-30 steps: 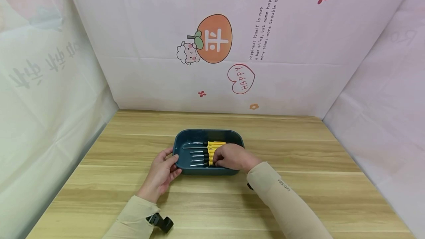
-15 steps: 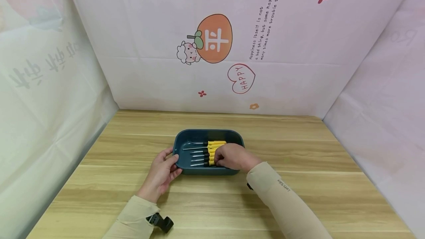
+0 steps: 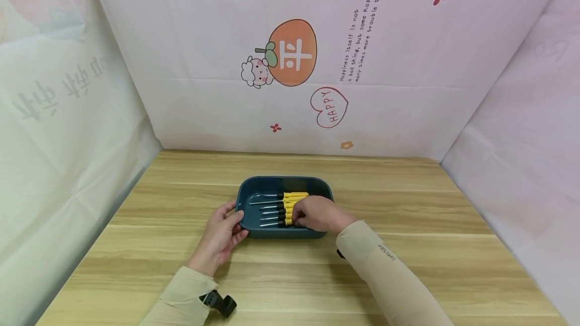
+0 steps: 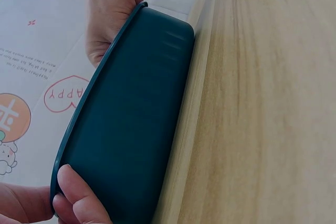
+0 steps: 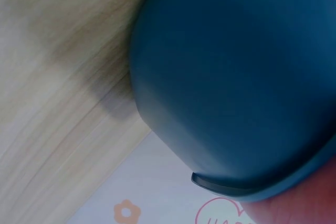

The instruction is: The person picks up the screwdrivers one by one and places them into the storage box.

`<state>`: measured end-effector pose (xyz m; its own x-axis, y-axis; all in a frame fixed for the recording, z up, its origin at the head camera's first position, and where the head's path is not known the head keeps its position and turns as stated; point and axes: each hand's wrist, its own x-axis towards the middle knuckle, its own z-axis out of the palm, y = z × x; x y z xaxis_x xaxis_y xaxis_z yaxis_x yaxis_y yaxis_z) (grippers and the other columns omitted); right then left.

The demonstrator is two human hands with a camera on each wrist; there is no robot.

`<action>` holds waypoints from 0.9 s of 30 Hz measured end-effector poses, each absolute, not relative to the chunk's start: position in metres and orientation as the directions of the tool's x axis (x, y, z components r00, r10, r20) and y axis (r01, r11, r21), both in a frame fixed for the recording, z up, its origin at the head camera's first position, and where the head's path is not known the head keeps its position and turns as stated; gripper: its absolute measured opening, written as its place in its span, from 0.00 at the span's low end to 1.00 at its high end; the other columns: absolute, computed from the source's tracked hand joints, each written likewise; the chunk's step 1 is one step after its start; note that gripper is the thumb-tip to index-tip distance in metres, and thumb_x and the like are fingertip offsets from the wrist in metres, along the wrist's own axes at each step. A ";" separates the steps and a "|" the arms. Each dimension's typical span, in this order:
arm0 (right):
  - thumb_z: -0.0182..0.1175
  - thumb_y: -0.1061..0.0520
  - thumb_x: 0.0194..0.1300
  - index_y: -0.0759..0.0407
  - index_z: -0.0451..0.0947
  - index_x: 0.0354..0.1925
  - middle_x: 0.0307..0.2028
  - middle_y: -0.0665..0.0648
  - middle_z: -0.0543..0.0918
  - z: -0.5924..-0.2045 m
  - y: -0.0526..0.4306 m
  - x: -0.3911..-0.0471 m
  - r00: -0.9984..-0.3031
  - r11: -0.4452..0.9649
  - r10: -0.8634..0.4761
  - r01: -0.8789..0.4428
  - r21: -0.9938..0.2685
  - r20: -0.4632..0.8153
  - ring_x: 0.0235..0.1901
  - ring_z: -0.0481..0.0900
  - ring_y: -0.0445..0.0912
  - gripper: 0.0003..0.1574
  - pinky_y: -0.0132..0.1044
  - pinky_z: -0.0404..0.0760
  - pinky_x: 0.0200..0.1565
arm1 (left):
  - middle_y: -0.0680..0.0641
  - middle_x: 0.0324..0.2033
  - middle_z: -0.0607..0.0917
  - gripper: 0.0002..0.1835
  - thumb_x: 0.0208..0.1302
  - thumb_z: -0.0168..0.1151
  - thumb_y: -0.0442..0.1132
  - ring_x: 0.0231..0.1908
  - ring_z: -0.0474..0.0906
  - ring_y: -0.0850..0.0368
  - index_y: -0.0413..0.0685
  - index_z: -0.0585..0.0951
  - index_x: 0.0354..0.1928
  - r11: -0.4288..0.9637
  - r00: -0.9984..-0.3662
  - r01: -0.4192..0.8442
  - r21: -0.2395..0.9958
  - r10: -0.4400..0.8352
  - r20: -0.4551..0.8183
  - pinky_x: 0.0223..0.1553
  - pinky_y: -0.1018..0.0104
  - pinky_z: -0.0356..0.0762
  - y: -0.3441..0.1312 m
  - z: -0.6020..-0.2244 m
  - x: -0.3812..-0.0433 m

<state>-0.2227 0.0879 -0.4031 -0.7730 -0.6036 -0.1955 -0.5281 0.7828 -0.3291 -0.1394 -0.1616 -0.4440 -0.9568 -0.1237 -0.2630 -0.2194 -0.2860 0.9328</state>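
A dark teal plastic box (image 3: 282,234) with rounded corners stands on the wooden table. Inside it several small screwdrivers (image 3: 271,213) lie side by side, metal shafts pointing left and yellow handles with black collars to the right. My left hand (image 3: 222,235) grips the box's left end, thumb over the rim and fingers against the outer wall. My right hand (image 3: 317,214) reaches over the right end, its curled fingers at the yellow handle of the nearest screwdriver (image 3: 288,222). Those fingertips are hidden behind the box wall in both wrist views.
The wooden table (image 3: 290,286) extends around the box on every side. Behind it hangs a white printed cloth (image 3: 204,89), with white sheets to the left and right. A black strap device (image 3: 219,303) sits on the left wrist.
My right hand and the nearest screwdriver have shifted very slightly to the right. The left hand and the box stay in place.
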 end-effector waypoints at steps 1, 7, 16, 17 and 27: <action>0.67 0.55 0.72 0.46 0.86 0.36 0.34 0.42 0.83 -0.403 0.088 -0.223 -0.772 0.782 -0.605 -0.529 -0.330 -0.196 0.36 0.76 0.42 0.05 0.42 0.81 0.51 | 0.44 0.41 0.79 0.26 0.80 0.52 0.36 0.30 0.76 0.62 0.45 0.66 0.76 -0.285 -0.957 -0.219 0.933 -0.124 -0.263 0.35 0.72 0.84 -0.162 -0.444 -0.139; 0.67 0.55 0.72 0.46 0.87 0.37 0.35 0.42 0.83 -0.404 0.088 -0.224 -0.767 0.777 -0.612 -0.536 -0.329 -0.195 0.36 0.76 0.41 0.04 0.42 0.81 0.52 | 0.44 0.41 0.79 0.25 0.81 0.52 0.36 0.30 0.76 0.61 0.45 0.66 0.76 -0.281 -0.955 -0.223 0.933 -0.128 -0.267 0.35 0.72 0.85 -0.162 -0.444 -0.140; 0.68 0.55 0.72 0.46 0.87 0.37 0.35 0.42 0.83 -0.403 0.087 -0.224 -0.767 0.779 -0.611 -0.537 -0.323 -0.196 0.36 0.76 0.42 0.04 0.42 0.81 0.52 | 0.43 0.42 0.79 0.26 0.81 0.53 0.38 0.31 0.76 0.60 0.46 0.66 0.76 -0.251 -0.955 -0.227 0.941 -0.133 -0.266 0.35 0.71 0.84 -0.164 -0.444 -0.140; 0.68 0.55 0.72 0.46 0.87 0.37 0.35 0.42 0.83 -0.403 0.087 -0.224 -0.767 0.779 -0.611 -0.539 -0.321 -0.195 0.36 0.76 0.41 0.04 0.42 0.81 0.52 | 0.44 0.42 0.79 0.26 0.81 0.53 0.38 0.31 0.76 0.60 0.45 0.65 0.76 -0.246 -0.956 -0.225 0.943 -0.133 -0.263 0.35 0.71 0.84 -0.164 -0.444 -0.140; 0.65 0.52 0.74 0.47 0.88 0.42 0.39 0.43 0.85 -0.399 0.089 -0.222 -0.777 0.774 -0.608 -0.534 -0.341 -0.162 0.39 0.78 0.41 0.05 0.42 0.81 0.54 | 0.44 0.42 0.79 0.28 0.81 0.55 0.43 0.34 0.77 0.58 0.43 0.65 0.76 -0.157 -0.961 -0.216 0.964 -0.138 -0.238 0.35 0.70 0.83 -0.168 -0.442 -0.137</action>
